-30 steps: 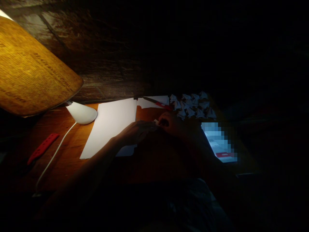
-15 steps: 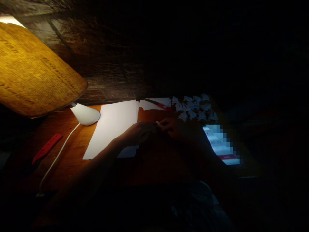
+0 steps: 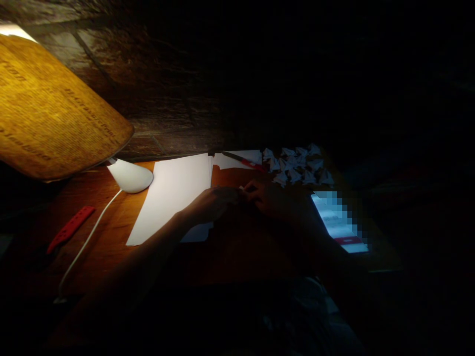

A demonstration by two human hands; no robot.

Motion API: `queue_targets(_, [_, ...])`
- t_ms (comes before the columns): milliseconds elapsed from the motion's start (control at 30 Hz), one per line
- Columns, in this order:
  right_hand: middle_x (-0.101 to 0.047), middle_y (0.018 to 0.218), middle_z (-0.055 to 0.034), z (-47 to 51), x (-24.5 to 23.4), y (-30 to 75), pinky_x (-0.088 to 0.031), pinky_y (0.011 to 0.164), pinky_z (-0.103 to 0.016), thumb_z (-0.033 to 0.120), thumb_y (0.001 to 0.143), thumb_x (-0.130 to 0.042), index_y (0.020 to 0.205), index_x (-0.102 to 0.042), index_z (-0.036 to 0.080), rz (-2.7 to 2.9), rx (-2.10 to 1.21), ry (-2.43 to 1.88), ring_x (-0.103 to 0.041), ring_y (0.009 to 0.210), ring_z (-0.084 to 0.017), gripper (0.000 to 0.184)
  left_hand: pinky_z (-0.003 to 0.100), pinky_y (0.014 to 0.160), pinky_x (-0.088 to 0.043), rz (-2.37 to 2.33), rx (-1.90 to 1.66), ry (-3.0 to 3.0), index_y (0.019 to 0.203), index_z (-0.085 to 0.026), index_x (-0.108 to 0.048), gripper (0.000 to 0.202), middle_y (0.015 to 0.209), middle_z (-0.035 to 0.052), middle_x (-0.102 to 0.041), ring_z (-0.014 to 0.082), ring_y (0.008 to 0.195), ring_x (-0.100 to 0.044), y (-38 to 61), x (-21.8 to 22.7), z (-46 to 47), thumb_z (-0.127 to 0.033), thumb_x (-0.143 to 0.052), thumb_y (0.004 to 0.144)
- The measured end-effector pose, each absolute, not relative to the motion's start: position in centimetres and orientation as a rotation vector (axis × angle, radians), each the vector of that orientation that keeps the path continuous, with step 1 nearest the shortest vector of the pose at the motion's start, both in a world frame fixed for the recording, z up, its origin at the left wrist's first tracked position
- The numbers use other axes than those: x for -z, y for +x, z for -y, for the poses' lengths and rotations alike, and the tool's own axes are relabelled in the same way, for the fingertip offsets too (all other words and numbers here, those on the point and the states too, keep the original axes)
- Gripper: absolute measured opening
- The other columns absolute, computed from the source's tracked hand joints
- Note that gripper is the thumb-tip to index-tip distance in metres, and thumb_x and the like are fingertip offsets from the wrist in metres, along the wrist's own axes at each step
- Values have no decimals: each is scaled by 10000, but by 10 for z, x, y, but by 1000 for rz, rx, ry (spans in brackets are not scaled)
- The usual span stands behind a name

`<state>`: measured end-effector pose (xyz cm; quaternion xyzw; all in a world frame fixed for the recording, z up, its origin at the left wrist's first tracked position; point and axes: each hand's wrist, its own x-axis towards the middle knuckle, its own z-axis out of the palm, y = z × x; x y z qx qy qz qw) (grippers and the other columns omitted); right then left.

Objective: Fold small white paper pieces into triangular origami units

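Above the middle of the wooden table, my left hand and my right hand meet, fingertips together. Between them shows a small pale piece of paper, mostly covered by the fingers and in deep shadow. Both hands look closed in a pinch on it. Under and beside my left forearm lies a stack of white paper sheets. Beyond the hands, a red-handled tool with a dark blade, perhaps scissors or a knife, rests across smaller white sheets. Several folded paper figures stand past my right hand.
A lamp with a yellow printed shade and white base stands at the left, its white cord running forward. Nearby lies a red power strip. A lit phone lies right of my right arm. A brick-like wall rises behind.
My hands stay in nearly the same place, with small finger movements; less of the pale paper shows between them now. The view has shifted very slightly.
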<state>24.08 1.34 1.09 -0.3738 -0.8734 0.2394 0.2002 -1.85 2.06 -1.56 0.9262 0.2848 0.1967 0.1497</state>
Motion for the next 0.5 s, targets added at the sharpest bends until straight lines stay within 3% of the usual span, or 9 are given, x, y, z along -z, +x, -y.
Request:
queue_targets(233, [-727, 1261, -63, -12, -7, 240, -517, 906, -361, 6, 841, -594, 876, -836, 227, 2435, -615, -1104, -690, 1020, -212, 329, 481, 1039, -615, -810, -588, 2661, 1159, -211, -747, 512, 1319, 91, -748, 250, 1212, -721, -17, 16, -19, -6, -453, 794])
queue_targets(500, [-778, 1270, -41, -12, -9, 242, -534, 992, -403, 33, 857, -594, 999, -844, 255, 2427, -579, -1088, -717, 1135, -242, 363, 464, 1029, -607, -805, -569, 2652, 1168, -229, -746, 477, 1273, 79, -767, 248, 1191, -729, -16, 6, -17, -18, -486, 830])
